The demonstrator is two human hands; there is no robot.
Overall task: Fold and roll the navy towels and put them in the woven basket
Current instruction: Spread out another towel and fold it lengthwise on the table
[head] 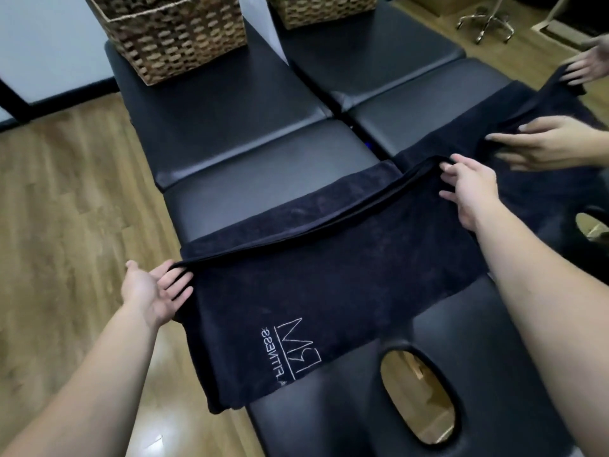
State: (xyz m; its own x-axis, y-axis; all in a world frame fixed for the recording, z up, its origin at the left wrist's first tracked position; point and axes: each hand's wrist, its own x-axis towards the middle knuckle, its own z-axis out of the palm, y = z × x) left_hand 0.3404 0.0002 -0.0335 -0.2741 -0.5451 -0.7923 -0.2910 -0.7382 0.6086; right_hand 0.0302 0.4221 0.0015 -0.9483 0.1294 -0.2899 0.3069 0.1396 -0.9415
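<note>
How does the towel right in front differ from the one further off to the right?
The near towel lies spread flat with a white stitched logo showing, its far edge lifted by the left hand and right hand. The far towel looks more rumpled, shows no logo, and is handled by another person's hands. The near one overhangs the table's left side; the far one runs off to the right. Both are navy and lie on black padded tables.

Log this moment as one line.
step: folding | left hand: holds towel edge | right hand: holds same edge | basket: contents unseen
</note>
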